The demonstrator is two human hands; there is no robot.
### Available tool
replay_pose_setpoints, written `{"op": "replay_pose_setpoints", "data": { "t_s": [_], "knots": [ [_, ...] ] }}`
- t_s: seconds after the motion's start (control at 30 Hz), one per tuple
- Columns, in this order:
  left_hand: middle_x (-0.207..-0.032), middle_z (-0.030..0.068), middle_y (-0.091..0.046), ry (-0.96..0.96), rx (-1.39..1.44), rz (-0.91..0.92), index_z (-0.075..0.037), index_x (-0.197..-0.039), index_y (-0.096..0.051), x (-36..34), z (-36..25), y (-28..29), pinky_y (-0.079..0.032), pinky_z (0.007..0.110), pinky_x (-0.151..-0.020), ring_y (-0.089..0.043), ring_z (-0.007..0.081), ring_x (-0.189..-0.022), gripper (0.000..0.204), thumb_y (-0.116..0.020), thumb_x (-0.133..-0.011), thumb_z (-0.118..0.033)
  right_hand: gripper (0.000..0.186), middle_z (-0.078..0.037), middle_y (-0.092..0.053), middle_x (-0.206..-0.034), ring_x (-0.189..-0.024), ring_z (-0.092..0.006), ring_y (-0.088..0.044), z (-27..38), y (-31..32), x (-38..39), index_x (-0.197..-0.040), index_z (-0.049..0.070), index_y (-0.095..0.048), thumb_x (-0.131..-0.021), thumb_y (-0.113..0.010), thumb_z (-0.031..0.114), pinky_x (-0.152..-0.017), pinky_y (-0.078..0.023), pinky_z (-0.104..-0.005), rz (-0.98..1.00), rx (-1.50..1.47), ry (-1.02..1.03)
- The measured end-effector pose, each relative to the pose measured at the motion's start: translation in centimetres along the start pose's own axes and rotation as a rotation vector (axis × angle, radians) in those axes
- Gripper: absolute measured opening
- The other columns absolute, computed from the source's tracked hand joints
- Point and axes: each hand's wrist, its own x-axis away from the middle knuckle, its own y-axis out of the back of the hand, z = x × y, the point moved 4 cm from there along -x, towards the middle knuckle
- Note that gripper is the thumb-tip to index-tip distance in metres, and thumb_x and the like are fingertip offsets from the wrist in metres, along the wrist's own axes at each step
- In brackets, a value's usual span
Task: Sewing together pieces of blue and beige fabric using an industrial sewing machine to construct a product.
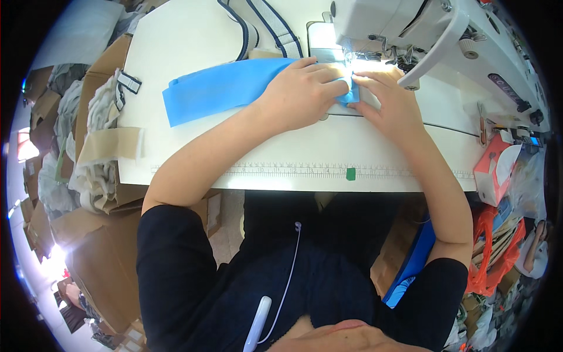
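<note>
A long strip of blue fabric (pixel 217 88) lies across the white sewing table (pixel 264 146), its right end bent by the machine's needle area. My left hand (pixel 305 94) is on that end, fingers curled over it and pressed close beside the presser foot. My right hand (pixel 387 100) grips the edge of the same end from the right, thumb below and fingertips at the lit foot. The white sewing machine (pixel 375 17) stands over both hands; the needle itself is too small to make out. Behind the fabric lie white straps (pixel 270 23) with dark edging.
Cardboard boxes (pixel 97 264) with pale cloth (pixel 97 170) crowd the left side. A beige piece (pixel 108 146) hangs at the table's left edge. A pink box (pixel 492 170) sits at the right, above a red bag (pixel 487 264). A person (pixel 533 252) shows at the far right.
</note>
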Motion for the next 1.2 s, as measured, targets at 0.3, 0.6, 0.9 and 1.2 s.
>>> {"op": "replay_pose_setpoints", "data": {
  "t_s": [0.3,0.6,0.9,1.2],
  "knots": [
    [-0.102,0.0047,-0.065,0.035,0.059,-0.013,-0.012,-0.098,-0.063,-0.5,0.7,0.1,-0.046,0.042,-0.098,-0.062,0.0255,-0.101,0.021,-0.070,-0.079,-0.010,0.036,0.001,-0.068,-0.105,-0.091,-0.0209,-0.059,-0.3,-0.2,-0.2,-0.106,0.013,-0.070,-0.078,-0.074,0.035,-0.090,-0.039,-0.0413,-0.082,0.001,0.027],
    [-0.104,0.0040,-0.066,-0.035,-0.057,-0.086,-0.014,-0.101,-0.062,-0.9,1.0,0.1,-0.046,0.038,-0.097,-0.063,0.0229,-0.104,0.017,-0.065,-0.084,-0.014,0.035,0.001,-0.067,-0.093,-0.088,-0.0205,-0.060,-0.7,-0.2,-0.2,-0.106,0.014,-0.070,-0.079,-0.074,0.035,-0.088,-0.040,-0.0411,-0.133,0.056,0.025],
    [-0.109,0.0048,-0.065,0.020,-0.035,0.022,-0.014,-0.102,-0.061,-0.5,0.5,0.3,-0.042,0.044,-0.104,-0.060,0.0233,-0.111,0.016,-0.064,-0.087,-0.016,0.036,-0.001,-0.066,-0.096,-0.094,-0.0219,-0.060,-0.2,0.0,0.1,-0.104,0.013,-0.071,-0.076,-0.076,0.036,-0.097,-0.038,-0.0438,-0.153,-0.037,0.006],
    [-0.114,0.0081,-0.065,0.027,0.010,0.024,-0.012,-0.105,-0.063,-0.6,0.7,0.5,-0.041,0.044,-0.105,-0.058,0.0279,-0.115,0.023,-0.067,-0.083,-0.014,0.034,-0.003,-0.065,-0.103,-0.096,-0.0247,-0.060,-0.3,0.1,0.1,-0.110,0.014,-0.067,-0.078,-0.072,0.023,-0.097,-0.038,-0.0440,-0.100,-0.067,0.017]
  ]
}}
